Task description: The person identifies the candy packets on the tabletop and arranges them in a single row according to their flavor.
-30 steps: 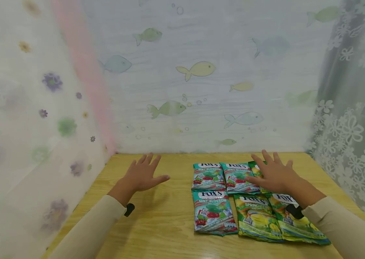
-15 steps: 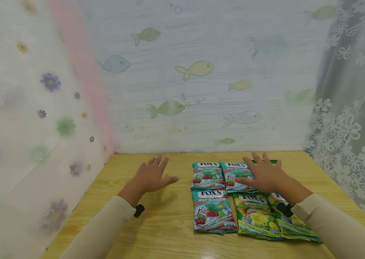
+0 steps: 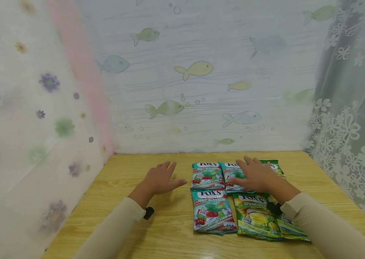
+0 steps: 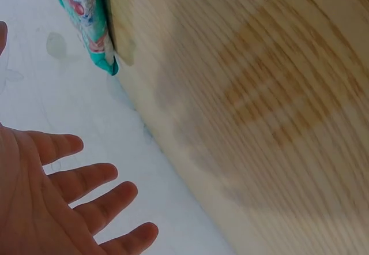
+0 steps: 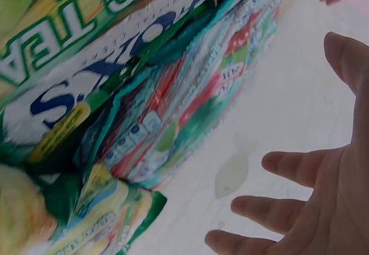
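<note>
My left hand (image 3: pixel 161 180) hovers over the wooden table with fingers spread, left of the candy bags. In the left wrist view its fingers are straight and nothing is in them. The right hand (image 3: pixel 256 177), also spread, is held above the bags and covers part of a teal Fox's Mint Blossom bag (image 3: pixel 229 168) and a green bag (image 3: pixel 274 165) in the back row. Two more teal bags lie to the left, one at the back (image 3: pixel 206 176) and one in front (image 3: pixel 214 212). Two green and yellow Spring Tea bags, one in the middle (image 3: pixel 256 219) and one partly under my sleeve (image 3: pixel 293 229), fill the front right.
The wooden table (image 3: pixel 156 233) meets a fish-patterned sheet (image 3: pixel 201 108) at its back edge. A flower-patterned sheet (image 3: pixel 40 151) hangs along the left, and a lacy white curtain (image 3: pixel 344 126) hangs on the right.
The left hand has moved right, toward the bags, and the right hand has moved left, so the two are closer together and slightly lower. The bags have stayed in place.
</note>
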Tool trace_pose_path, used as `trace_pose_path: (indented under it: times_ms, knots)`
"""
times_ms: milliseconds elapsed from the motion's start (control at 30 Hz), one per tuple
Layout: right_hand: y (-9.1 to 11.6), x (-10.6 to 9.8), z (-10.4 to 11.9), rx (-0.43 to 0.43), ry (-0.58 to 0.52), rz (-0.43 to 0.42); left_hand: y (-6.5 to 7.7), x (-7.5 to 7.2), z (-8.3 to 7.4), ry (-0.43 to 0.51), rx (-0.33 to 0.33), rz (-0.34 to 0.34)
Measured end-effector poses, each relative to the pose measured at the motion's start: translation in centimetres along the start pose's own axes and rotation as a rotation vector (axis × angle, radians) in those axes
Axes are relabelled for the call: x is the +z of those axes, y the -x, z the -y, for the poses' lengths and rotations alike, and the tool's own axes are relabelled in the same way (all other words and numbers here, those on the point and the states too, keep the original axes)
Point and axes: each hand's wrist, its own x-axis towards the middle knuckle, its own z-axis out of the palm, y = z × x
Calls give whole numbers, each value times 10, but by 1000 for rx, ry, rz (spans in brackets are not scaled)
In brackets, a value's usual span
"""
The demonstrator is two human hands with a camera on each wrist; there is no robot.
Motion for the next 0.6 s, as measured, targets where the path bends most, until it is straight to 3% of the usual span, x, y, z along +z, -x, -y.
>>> trace_pose_path:
  times_ms: [367,600]
  knots:
    - [-14,11,15,-70,-33,-4,-12,9,-16,153,5,18]
    - [-20,18,21,-70,1,15,-19,15,-23,165,-4,33]
